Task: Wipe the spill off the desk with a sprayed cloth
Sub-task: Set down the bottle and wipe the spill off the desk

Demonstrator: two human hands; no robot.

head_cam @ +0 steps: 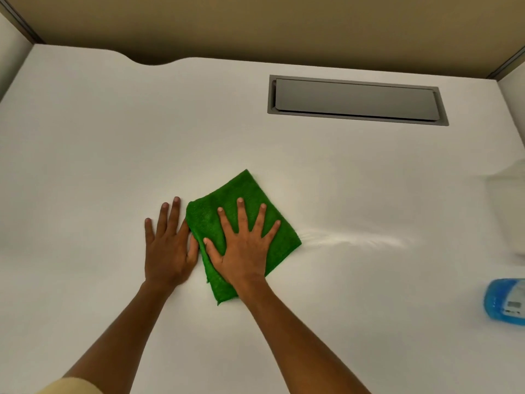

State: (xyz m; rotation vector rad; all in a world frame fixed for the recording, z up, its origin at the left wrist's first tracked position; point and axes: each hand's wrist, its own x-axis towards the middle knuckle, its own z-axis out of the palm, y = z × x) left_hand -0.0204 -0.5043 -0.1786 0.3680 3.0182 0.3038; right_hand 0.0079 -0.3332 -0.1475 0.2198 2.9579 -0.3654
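A folded green cloth [255,194] lies flat on the white desk [113,137], near its middle. My right hand [244,245] presses down on the cloth with fingers spread wide. My left hand [167,248] rests flat on the bare desk just left of the cloth, its thumb touching the cloth's edge. A pale wet streak [355,240] runs along the desk to the right of the cloth. A blue spray bottle [505,302] sits at the right edge of the view, partly cut off.
A grey recessed cable hatch [356,99] is set into the desk at the back right. A tan partition [255,24] stands behind the desk. A white blurred object [511,209] sits at the far right.
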